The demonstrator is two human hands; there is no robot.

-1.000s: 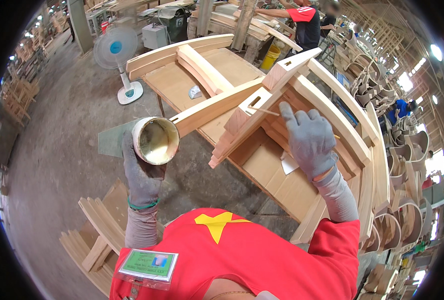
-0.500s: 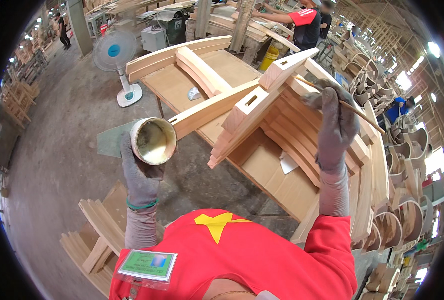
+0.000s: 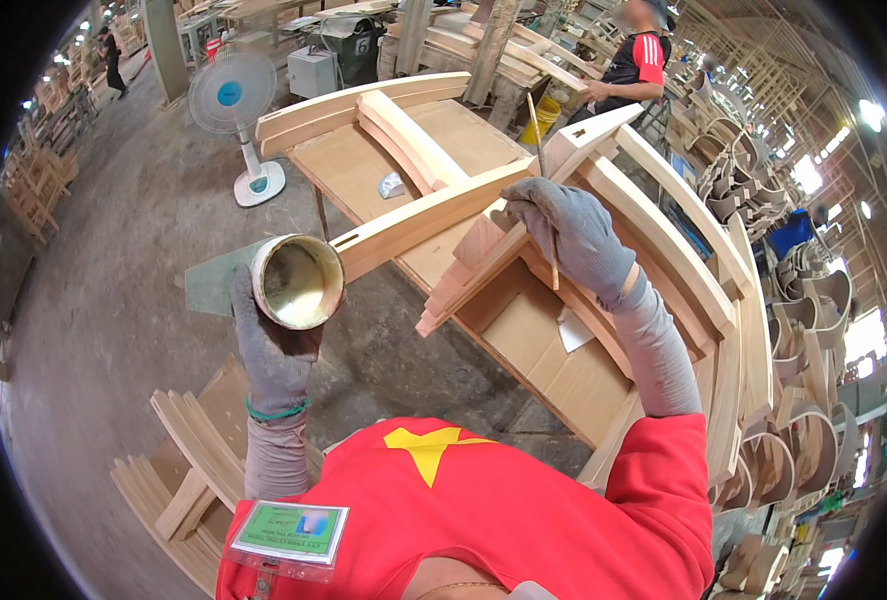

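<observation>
Head view, only one I've got: left hand (image 3: 274,350) in a grey knit glove, fingers wrapped round a short round can (image 3: 298,282), held up at chest height well left of the bench. Can mouth tilts toward the camera; inside is coated in a pale cream, glue-like paste, rim smeared with the same stuff

Right hand (image 3: 576,232), same grey knit glove with long cuff, fingers pinched tight on a thin wooden stick (image 3: 545,190). Stick stands near upright, top end poking above the knuckles, lower end below the palm. Can't tell from here if its tip touches the wood

Hand sits over a bare wood chair frame (image 3: 604,200) lying tilted on the workbench (image 3: 444,130): pale, sanded, unfinished timber, square-section rails, long curved slats. One straight rail (image 3: 419,225) juts out left toward the can, with a narrow slot cut near its end

Bench top is flat light-brown board, with two curved wooden parts (image 3: 404,135) and a small grey crumpled rag (image 3: 392,185) lying on it

Stack of curved wooden pieces (image 3: 194,470) on the concrete floor lower left. White pedestal fan (image 3: 232,100) beyond the bench. Another person in a red and black shirt (image 3: 636,65) stands at the far end. Racks of bent wood chair backs (image 3: 794,300) along the right
</observation>
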